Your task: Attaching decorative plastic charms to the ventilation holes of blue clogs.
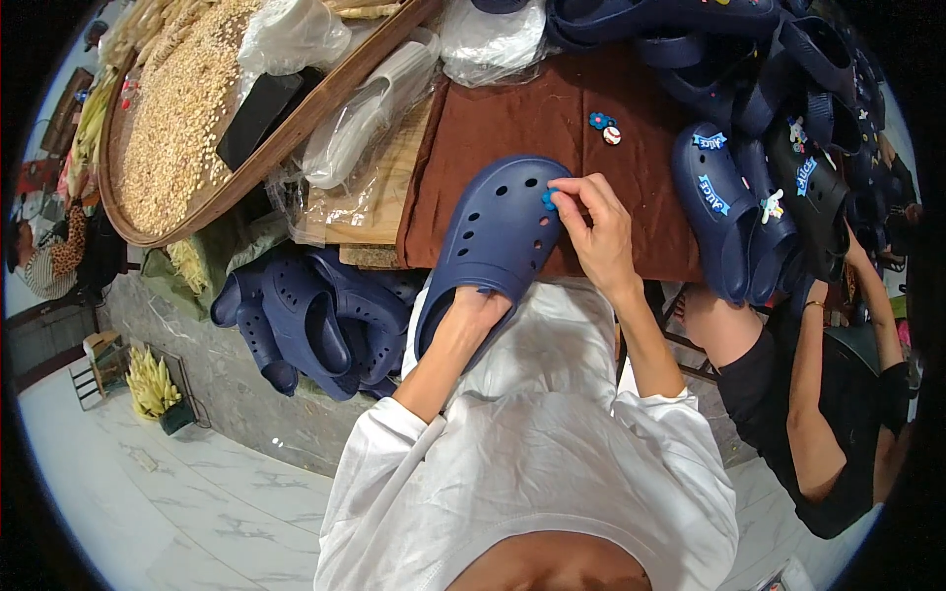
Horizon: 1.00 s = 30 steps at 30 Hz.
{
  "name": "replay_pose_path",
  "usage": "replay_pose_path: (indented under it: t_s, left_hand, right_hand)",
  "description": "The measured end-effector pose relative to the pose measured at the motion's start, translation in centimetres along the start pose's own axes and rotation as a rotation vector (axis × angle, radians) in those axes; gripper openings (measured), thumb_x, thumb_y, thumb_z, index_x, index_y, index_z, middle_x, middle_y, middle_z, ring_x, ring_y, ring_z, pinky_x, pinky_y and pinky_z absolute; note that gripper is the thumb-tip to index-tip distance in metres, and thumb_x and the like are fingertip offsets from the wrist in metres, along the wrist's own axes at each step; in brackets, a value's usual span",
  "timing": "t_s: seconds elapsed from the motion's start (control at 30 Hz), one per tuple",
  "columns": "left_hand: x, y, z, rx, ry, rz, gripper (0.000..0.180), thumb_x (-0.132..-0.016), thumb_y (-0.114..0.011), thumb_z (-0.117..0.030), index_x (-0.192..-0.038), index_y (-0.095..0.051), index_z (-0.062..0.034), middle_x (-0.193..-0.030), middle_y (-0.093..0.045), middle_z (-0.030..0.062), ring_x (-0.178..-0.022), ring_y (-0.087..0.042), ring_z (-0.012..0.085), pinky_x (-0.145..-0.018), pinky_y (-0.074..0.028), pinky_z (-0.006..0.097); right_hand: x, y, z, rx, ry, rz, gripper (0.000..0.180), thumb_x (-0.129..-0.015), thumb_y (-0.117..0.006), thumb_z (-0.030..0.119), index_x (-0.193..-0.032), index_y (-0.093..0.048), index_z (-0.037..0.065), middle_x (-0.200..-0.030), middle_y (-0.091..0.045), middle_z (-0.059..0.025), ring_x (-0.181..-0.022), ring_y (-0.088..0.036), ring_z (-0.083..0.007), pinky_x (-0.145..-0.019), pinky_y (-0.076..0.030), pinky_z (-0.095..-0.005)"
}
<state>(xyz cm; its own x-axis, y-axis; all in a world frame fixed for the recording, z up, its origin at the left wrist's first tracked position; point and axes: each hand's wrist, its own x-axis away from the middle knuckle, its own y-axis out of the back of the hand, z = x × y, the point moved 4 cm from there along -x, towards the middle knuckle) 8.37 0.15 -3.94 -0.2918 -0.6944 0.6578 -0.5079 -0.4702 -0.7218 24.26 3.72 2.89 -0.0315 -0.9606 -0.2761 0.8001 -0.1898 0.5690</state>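
A navy foam clog with round vent holes is held up over my lap at the table's front edge. My left hand reaches in through its heel opening and bears it from inside; the fingers are hidden in the shoe. At the right side of the toe, my right hand pinches a small blue shoe charm between thumb and fingertips, against the upper by the holes. Beyond the clog lie a blue flower charm and a white round baseball charm on the brown cloth.
Charm-decorated clogs stand at right, beside a co-worker in black. More navy clogs are heaped at left. A woven tray of grain holds a black box; a plastic-wrapped grey shoe lies beside it.
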Motion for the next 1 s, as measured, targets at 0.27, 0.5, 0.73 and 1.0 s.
replay_pose_path:
  t_s: [0.27,0.5,0.73,1.0]
  left_hand:
    - [-0.7,1.5,0.2,0.082,0.029,0.232,0.042,-0.106,-0.045,-0.034,-0.133,-0.056,-0.0041,-0.133,-0.062,0.0149,-0.114,-0.064,0.0273,-0.101,-0.053,0.045]
    - [-1.0,2.3,0.3,0.005,0.019,0.128,0.042,-0.106,-0.044,-0.033,-0.135,-0.056,-0.0045,-0.136,-0.06,0.0151,-0.119,-0.062,0.0283,-0.103,-0.052,0.046]
    - [-0.4,0.8,-0.2,-0.019,-0.02,0.008,0.042,-0.107,-0.042,-0.032,-0.136,-0.054,-0.0046,-0.139,-0.058,0.0158,-0.122,-0.06,0.0292,-0.105,-0.051,0.046]
    - [-0.6,0.0,-0.6,-0.029,-0.036,0.073,0.042,-0.106,-0.043,-0.03,-0.138,-0.053,-0.0042,-0.139,-0.057,0.0158,-0.123,-0.06,0.0289,-0.106,-0.05,0.046]
  right_hand:
    - [-0.1,0.6,0.2,-0.07,-0.077,0.027,0.013,-0.092,-0.069,0.011,-0.102,-0.068,0.003,-0.092,-0.06,-0.0084,-0.079,-0.063,-0.021,-0.069,-0.052,-0.0325]
    - [-0.4,0.3,-0.9,-0.21,-0.162,0.104,0.013,-0.09,-0.072,0.01,-0.099,-0.069,0.001,-0.092,-0.06,-0.0062,-0.08,-0.063,-0.0174,-0.075,-0.053,-0.0305]
    - [0.7,-0.3,-0.5,-0.193,-0.136,0.023,0.018,-0.09,-0.071,0.01,-0.108,-0.072,0.004,-0.098,-0.06,-0.008,-0.087,-0.062,-0.0176,-0.078,-0.053,-0.0302]
    - [0.4,-0.4,-1.0,-0.185,-0.065,0.093,0.024,-0.091,-0.071,0.012,-0.114,-0.07,0.005,-0.1,-0.06,-0.0084,-0.088,-0.063,-0.0191,-0.077,-0.053,-0.0304]
